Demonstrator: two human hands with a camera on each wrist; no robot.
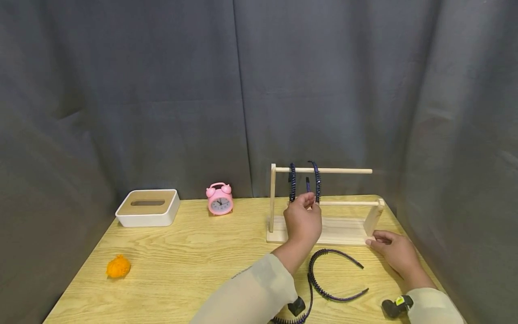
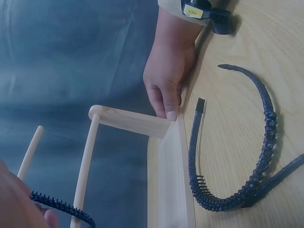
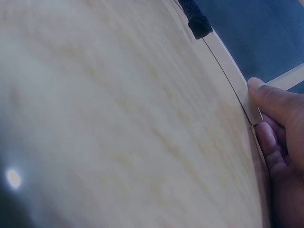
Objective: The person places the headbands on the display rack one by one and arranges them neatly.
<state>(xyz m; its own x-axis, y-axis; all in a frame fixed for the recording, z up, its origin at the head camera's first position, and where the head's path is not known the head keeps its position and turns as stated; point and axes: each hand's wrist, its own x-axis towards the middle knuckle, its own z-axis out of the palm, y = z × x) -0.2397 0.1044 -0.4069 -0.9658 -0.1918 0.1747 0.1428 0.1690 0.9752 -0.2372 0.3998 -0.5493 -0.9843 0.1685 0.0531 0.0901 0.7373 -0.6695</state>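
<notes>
My left hand [image 1: 303, 220] holds a dark, toothed headband [image 1: 317, 182], which loops over the upper rod of a wooden rack [image 1: 344, 171]. Left of it, another dark headband [image 1: 292, 182] hangs on the same rod. In the left wrist view, part of the held headband [image 2: 61, 205] crosses a rod beside my fingers. My right hand [image 1: 398, 256] pinches the near right corner of the rack's base, thumb on its edge; the right wrist view shows this grip on the board [image 3: 228, 66]. One more headband [image 1: 313, 274] lies on the table before the rack, touching another headband [image 1: 297, 320] partly hidden by my left sleeve.
A pink alarm clock [image 1: 220, 200] stands at the back of the table [image 1: 182, 256]. Farther left is a white tissue box [image 1: 147, 219] with a wooden lid. An orange fluffy ball [image 1: 118, 267] lies at the left. Grey curtains [image 1: 162, 99] surround the table.
</notes>
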